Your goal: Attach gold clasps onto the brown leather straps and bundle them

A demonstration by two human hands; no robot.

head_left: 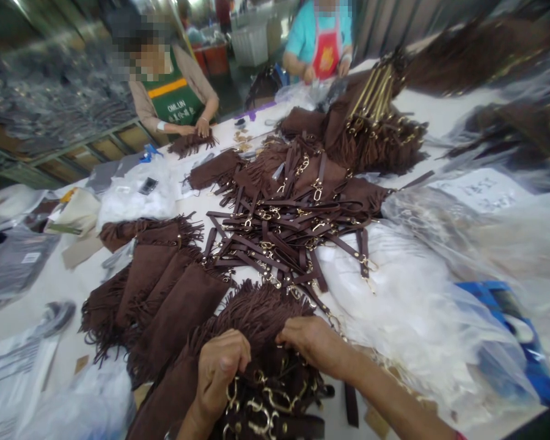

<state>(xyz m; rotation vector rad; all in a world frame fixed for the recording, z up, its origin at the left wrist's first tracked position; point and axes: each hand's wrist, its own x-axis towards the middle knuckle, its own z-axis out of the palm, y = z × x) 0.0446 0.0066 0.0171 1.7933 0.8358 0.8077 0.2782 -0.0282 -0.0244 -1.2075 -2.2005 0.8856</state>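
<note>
At the near edge of the white table (50,287): brown fringed suede bag (252,311), under both hands.
Left hand (220,366): fist closed on the bundle of dark brown straps with gold clasps (275,397).
Right hand (309,342): fingers bent onto the bag; grip cannot be told.

far side: person in green apron (174,98), person in red apron (326,49) | right: clear plastic bags (440,305)

Right hand (312,343) fingertips buried in brown fringe (252,308) — unseen; strap bundle (275,397) cut by bottom edge; far bags (481,55) blurred.
</note>
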